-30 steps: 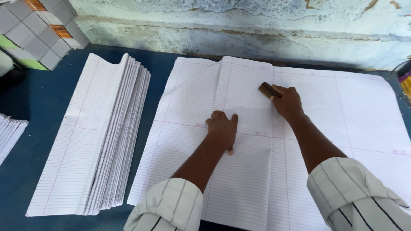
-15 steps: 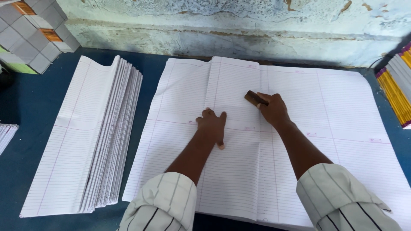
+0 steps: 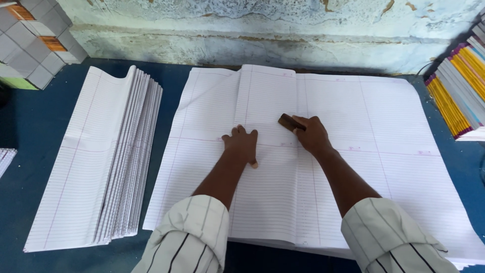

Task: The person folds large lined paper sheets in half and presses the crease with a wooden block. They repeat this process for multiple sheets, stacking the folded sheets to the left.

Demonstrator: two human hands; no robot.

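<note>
A large stack of ruled white paper sheets (image 3: 384,151) lies spread on the blue table. The top sheet is folded over, its fold line running up the middle. My left hand (image 3: 241,144) presses flat on the folded sheet, fingers together. My right hand (image 3: 312,134) holds a small brown wooden block (image 3: 287,122) against the paper beside the fold.
A pile of folded ruled sheets (image 3: 101,162) lies at the left. Grey and orange boxes (image 3: 35,40) are stacked at the far left corner. Notebooks with coloured spines (image 3: 462,86) are stacked at the right edge. A rough pale wall (image 3: 262,25) runs behind the blue table (image 3: 30,121).
My right hand with the wooden block has slid down and left along the fold. My left hand stays pressed on the sheet. The view has shifted, bringing the notebooks in.
</note>
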